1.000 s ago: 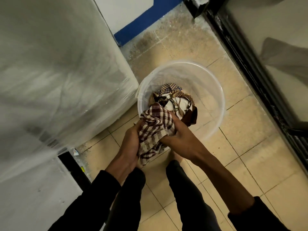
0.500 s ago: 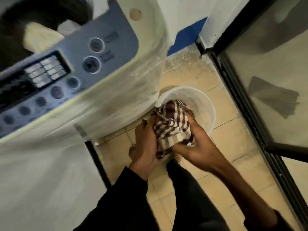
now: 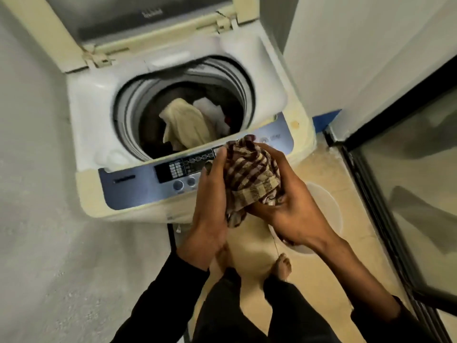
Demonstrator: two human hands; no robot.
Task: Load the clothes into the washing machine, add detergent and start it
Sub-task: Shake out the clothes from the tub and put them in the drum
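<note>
Over control panel | checked cloth bunched, no clear axis | both hands' grip clasps it

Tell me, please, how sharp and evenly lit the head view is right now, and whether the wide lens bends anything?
In the head view, the checked brown-and-cream cloth and both hands are fairly sharp; the round grey drum rim of the white top-loading washing machine smears with motion blur; the dark-framed glass door leans from wide-angle distortion and carries a dim reflection; lighting is soft, without hard glare.
</note>
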